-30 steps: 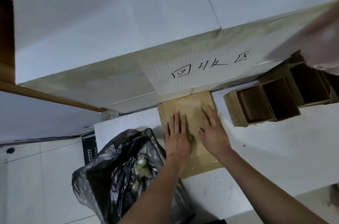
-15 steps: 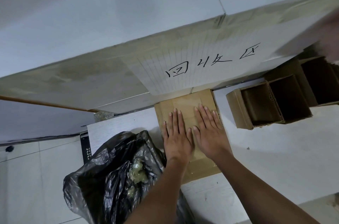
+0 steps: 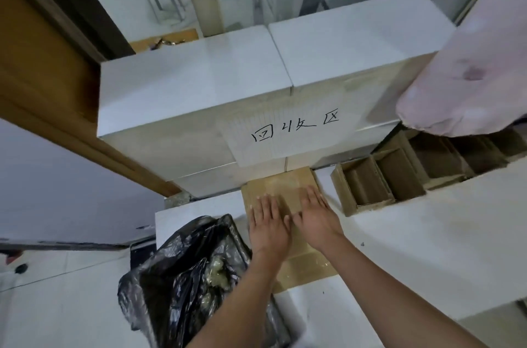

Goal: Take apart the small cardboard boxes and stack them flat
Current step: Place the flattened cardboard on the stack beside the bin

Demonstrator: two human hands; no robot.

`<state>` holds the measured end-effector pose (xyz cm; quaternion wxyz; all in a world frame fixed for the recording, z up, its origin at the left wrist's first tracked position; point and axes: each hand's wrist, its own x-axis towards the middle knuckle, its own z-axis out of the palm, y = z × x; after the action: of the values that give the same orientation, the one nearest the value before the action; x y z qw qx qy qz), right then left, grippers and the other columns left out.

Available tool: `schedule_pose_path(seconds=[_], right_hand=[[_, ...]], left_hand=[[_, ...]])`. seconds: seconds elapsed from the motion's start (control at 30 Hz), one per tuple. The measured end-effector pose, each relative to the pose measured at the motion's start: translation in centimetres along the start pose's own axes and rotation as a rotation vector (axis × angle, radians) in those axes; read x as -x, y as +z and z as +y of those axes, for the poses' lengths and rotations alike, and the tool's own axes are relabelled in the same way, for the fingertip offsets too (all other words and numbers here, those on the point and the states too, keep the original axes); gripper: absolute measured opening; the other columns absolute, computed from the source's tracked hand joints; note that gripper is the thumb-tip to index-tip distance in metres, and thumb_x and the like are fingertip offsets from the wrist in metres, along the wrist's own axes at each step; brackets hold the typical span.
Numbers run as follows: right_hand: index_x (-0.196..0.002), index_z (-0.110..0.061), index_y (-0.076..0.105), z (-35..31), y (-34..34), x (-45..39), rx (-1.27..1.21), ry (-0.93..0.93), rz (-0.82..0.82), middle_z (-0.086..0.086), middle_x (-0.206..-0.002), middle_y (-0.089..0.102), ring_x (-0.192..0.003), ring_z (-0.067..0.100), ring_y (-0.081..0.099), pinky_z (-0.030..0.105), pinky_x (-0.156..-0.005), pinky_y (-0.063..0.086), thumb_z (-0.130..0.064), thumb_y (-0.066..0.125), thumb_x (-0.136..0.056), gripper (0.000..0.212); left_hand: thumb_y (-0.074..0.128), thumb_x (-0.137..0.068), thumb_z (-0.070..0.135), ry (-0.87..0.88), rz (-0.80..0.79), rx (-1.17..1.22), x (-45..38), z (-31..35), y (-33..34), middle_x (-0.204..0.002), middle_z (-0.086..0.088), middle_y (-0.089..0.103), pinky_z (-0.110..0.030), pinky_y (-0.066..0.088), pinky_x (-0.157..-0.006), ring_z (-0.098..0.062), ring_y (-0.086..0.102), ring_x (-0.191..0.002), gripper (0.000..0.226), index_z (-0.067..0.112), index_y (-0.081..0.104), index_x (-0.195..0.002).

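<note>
Flat box [image 3: 282, 185]: lies on the white floor [image 3: 413, 233], directly under both hands, its far end against the tiled step [image 3: 199, 85]; its long axis runs away from the person, toward the step.

Left hand [image 3: 268, 226]: fingers straight and together, palm pressing down on the left half of the flat box; right hand [image 3: 315, 216]: fingers straight, slightly spread, pressing the right half; neither hand grips anything.

Open boxes [image 3: 370, 185]: standing in a row to the right of the flat box, near but apart from it; the right hand is the nearer, so the coming reach judged to fall to it.

Count: flat boxes, one visible, further layers beneath cannot be told; open boxes, at least four, the row partly hidden by a pale blurred shape [image 3: 470, 77]; black bags [image 3: 194, 276], one, at the left of the flat box.
</note>
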<state>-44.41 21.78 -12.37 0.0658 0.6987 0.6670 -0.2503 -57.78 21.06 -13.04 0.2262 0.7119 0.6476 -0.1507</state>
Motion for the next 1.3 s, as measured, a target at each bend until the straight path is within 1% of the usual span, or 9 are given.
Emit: schedule_pose_path(seconds=[0.1, 0.23, 0.33, 0.4, 0.57, 0.67, 0.83, 1.0, 1.3], right_hand=[[-0.157, -0.014, 0.015, -0.2, -2.3, 3.2, 0.031, 0.049, -0.019, 0.010, -0.164, 0.018, -0.148, 0.025, 0.027, 0.035, -0.117, 0.027, -0.047, 0.029, -0.104, 0.064], [-0.151, -0.013, 0.030, 0.1, -4.5, 8.4, 0.084, 0.116, -0.050, 0.010, -0.155, 0.037, -0.134, 0.028, 0.044, 0.039, -0.104, 0.041, -0.047, 0.029, -0.103, 0.059], [-0.139, -0.012, 0.044, 0.8, -5.3, 13.4, 0.103, 0.155, 0.006, 0.009, -0.138, 0.052, -0.122, 0.027, 0.052, 0.037, -0.094, 0.045, -0.045, 0.031, -0.103, 0.051], [-0.135, -0.011, 0.047, 1.5, -5.5, 16.6, 0.112, 0.178, 0.034, 0.010, -0.133, 0.054, -0.119, 0.026, 0.054, 0.037, -0.092, 0.045, -0.045, 0.032, -0.103, 0.049], [-0.130, -0.011, 0.051, 4.0, -5.3, 24.7, 0.117, 0.265, 0.092, 0.009, -0.127, 0.057, -0.115, 0.025, 0.055, 0.037, -0.091, 0.047, -0.052, 0.029, -0.103, 0.054], [-0.128, -0.011, 0.052, 5.8, -5.8, 28.2, 0.124, 0.301, 0.161, 0.009, -0.125, 0.058, -0.113, 0.025, 0.057, 0.036, -0.088, 0.046, -0.054, 0.028, -0.102, 0.056], [-0.127, -0.011, 0.052, 9.0, -7.2, 32.6, 0.121, 0.364, 0.210, 0.008, -0.123, 0.059, -0.111, 0.025, 0.058, 0.036, -0.085, 0.047, -0.053, 0.027, -0.103, 0.055], [-0.126, -0.011, 0.052, 13.8, -8.0, 35.4, 0.070, 0.396, 0.247, 0.007, -0.123, 0.059, -0.110, 0.024, 0.058, 0.036, -0.086, 0.046, -0.052, 0.028, -0.102, 0.053], [-0.123, -0.012, 0.054, 26.0, -8.8, 38.7, 0.104, 0.381, 0.317, 0.007, -0.119, 0.060, -0.107, 0.023, 0.059, 0.034, -0.083, 0.044, -0.054, 0.029, -0.101, 0.054]], left_hand=[[0.011, -0.106, 0.045, 0.038, 0.008, 0.024, 3.0, 0.5, -1.9, -0.166, -0.017, 0.006, -0.048, 0.000, -0.125, -0.033, 0.001, -0.154, 0.064, 0.010, 0.010, -0.159], [0.016, -0.107, 0.043, 0.101, 0.021, -0.008, 7.0, 1.4, -3.8, -0.147, -0.018, 0.044, -0.048, 0.023, -0.118, -0.035, 0.036, -0.138, 0.057, 0.009, 0.046, -0.140], [0.021, -0.107, 0.038, 0.182, 0.054, -0.040, 10.6, 2.8, -4.3, -0.136, -0.016, 0.055, -0.045, 0.034, -0.110, -0.032, 0.048, -0.126, 0.050, 0.009, 0.055, -0.130], [0.024, -0.106, 0.036, 0.253, 0.113, -0.033, 13.0, 3.9, -4.4, -0.130, -0.014, 0.059, -0.043, 0.039, -0.105, -0.030, 0.053, -0.119, 0.046, 0.010, 0.058, -0.125], [0.028, -0.107, 0.029, 0.396, 0.109, -0.054, 19.2, 7.4, -3.8, -0.130, -0.015, 0.058, -0.043, 0.044, -0.097, -0.032, 0.053, -0.118, 0.040, 0.008, 0.055, -0.128], [0.030, -0.107, 0.036, 0.402, 0.097, 0.031, 21.8, 9.6, -3.5, -0.130, -0.014, 0.057, -0.043, 0.045, -0.099, -0.032, 0.054, -0.119, 0.042, 0.009, 0.053, -0.129], [0.019, -0.109, 0.027, 0.530, 0.092, -0.120, 24.5, 13.6, -3.1, -0.128, -0.017, 0.055, -0.041, 0.044, -0.083, -0.034, 0.052, -0.116, 0.043, 0.006, 0.048, -0.134], [0.020, -0.109, 0.036, 0.574, 0.092, -0.121, 26.6, 18.8, -2.9, -0.125, -0.014, 0.059, -0.040, 0.046, -0.096, -0.030, 0.055, -0.115, 0.049, 0.005, 0.055, -0.126], [0.021, -0.109, 0.036, 0.591, 0.160, -0.162, 27.8, 31.6, -0.2, -0.125, -0.013, 0.058, -0.038, 0.045, -0.098, -0.029, 0.056, -0.115, 0.049, 0.006, 0.055, -0.127]])
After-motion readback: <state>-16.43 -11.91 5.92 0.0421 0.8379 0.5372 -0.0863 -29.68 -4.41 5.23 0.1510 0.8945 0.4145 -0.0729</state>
